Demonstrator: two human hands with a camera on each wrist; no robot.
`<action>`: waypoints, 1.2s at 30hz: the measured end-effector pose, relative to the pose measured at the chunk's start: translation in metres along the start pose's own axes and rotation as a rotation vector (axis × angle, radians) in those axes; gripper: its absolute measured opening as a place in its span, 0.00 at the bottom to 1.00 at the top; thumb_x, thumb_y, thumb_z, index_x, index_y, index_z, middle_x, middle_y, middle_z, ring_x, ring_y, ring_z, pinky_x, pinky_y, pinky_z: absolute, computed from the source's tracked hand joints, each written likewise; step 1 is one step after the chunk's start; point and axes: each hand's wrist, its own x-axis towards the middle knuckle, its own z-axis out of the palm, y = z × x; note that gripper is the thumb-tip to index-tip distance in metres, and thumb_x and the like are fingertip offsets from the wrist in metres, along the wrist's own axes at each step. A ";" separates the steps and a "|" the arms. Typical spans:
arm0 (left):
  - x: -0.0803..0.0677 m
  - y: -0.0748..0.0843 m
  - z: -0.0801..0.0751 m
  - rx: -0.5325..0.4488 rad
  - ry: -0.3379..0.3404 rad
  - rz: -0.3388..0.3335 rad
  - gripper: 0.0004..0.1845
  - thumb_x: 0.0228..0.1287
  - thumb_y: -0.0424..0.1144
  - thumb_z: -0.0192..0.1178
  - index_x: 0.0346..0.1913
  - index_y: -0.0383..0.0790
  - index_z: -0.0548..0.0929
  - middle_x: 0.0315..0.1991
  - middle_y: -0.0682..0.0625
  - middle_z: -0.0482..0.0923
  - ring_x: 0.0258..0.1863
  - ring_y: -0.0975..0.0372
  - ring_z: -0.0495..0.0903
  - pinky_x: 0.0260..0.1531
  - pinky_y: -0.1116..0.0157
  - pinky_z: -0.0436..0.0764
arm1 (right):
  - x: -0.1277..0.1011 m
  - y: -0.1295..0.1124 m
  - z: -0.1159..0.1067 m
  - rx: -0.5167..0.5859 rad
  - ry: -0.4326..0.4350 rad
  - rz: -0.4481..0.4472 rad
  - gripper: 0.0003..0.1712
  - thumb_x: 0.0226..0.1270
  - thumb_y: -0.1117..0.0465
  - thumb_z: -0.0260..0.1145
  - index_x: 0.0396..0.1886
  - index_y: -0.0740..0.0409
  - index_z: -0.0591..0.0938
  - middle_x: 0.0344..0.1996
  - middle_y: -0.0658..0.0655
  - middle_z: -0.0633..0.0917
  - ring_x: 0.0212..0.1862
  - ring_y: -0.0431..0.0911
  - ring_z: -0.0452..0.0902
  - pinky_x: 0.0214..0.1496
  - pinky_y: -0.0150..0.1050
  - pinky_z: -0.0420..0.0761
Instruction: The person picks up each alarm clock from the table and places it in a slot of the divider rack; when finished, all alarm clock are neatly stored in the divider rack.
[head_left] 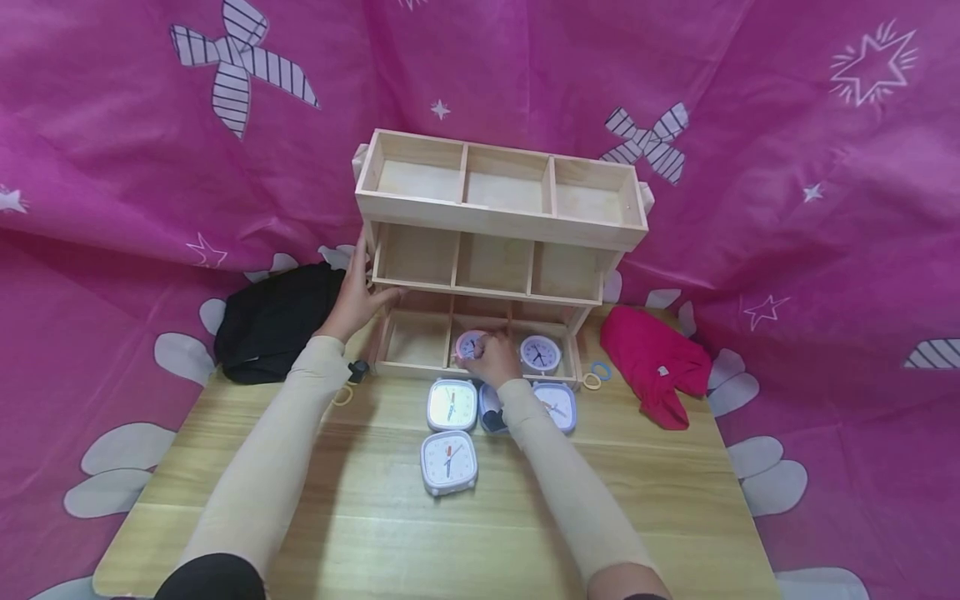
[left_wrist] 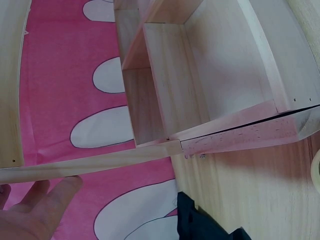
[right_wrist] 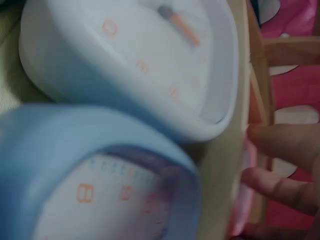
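Observation:
A three-tier wooden shelf [head_left: 491, 215] with divided compartments stands at the table's far side. My left hand [head_left: 356, 302] rests against its left side, thumb spread; in the left wrist view its fingers [left_wrist: 57, 200] touch a wooden upright. With my right hand [head_left: 495, 358] I pinch a pink round alarm clock [head_left: 467, 342] in the bottom tier's middle compartment. Its pink rim [right_wrist: 244, 205] shows by the fingers in the right wrist view. A pale round clock [head_left: 540, 354] stands in the bottom right compartment.
Before the shelf lie two white square clocks [head_left: 452, 404] [head_left: 448, 461], a lavender one [head_left: 557, 407] and another [head_left: 491, 408] partly under my right wrist. Black cloth [head_left: 277, 321] lies left, red cloth [head_left: 652, 358] right. Small blue [head_left: 602, 370] and yellow rings [head_left: 592, 382] lie near the shelf.

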 end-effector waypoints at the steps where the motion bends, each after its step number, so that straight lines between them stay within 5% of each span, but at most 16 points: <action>1: 0.000 0.000 0.000 0.003 -0.001 -0.002 0.69 0.64 0.28 0.75 0.87 0.67 0.33 0.86 0.39 0.44 0.81 0.36 0.58 0.74 0.31 0.69 | -0.003 -0.001 -0.001 0.005 -0.004 0.002 0.20 0.58 0.48 0.84 0.27 0.59 0.87 0.36 0.58 0.88 0.44 0.55 0.83 0.47 0.49 0.83; 6: 0.000 -0.001 0.000 0.017 0.000 0.003 0.69 0.64 0.28 0.75 0.88 0.65 0.33 0.86 0.38 0.43 0.81 0.35 0.58 0.73 0.30 0.69 | -0.027 -0.014 -0.015 0.024 -0.005 0.007 0.23 0.68 0.45 0.77 0.46 0.61 0.91 0.55 0.63 0.87 0.59 0.62 0.82 0.64 0.57 0.82; 13: -0.001 0.000 -0.002 0.018 0.008 0.003 0.69 0.63 0.29 0.76 0.88 0.64 0.33 0.86 0.37 0.44 0.81 0.35 0.58 0.74 0.31 0.68 | -0.083 -0.035 -0.022 0.024 0.033 -0.139 0.20 0.70 0.46 0.74 0.50 0.55 0.91 0.53 0.59 0.90 0.59 0.58 0.83 0.59 0.54 0.86; 22: 0.000 0.001 0.000 0.007 -0.003 0.002 0.68 0.64 0.31 0.76 0.88 0.64 0.33 0.86 0.39 0.43 0.83 0.36 0.57 0.76 0.32 0.66 | -0.149 -0.043 -0.007 -0.083 -0.157 -0.240 0.39 0.59 0.35 0.80 0.65 0.48 0.84 0.67 0.58 0.80 0.66 0.55 0.75 0.69 0.53 0.80; 28: 0.000 0.001 0.001 0.005 0.004 0.011 0.68 0.63 0.28 0.76 0.88 0.61 0.34 0.86 0.38 0.44 0.82 0.36 0.57 0.76 0.32 0.66 | -0.167 -0.034 0.007 -0.108 -0.217 -0.231 0.49 0.50 0.35 0.85 0.71 0.44 0.81 0.73 0.57 0.77 0.74 0.56 0.69 0.77 0.56 0.74; 36: 0.001 0.000 0.001 -0.003 0.006 -0.001 0.70 0.62 0.27 0.76 0.88 0.61 0.33 0.86 0.38 0.45 0.82 0.36 0.58 0.75 0.32 0.67 | -0.177 -0.026 0.014 -0.018 -0.221 -0.246 0.46 0.52 0.39 0.85 0.70 0.47 0.82 0.74 0.52 0.77 0.76 0.54 0.68 0.84 0.59 0.65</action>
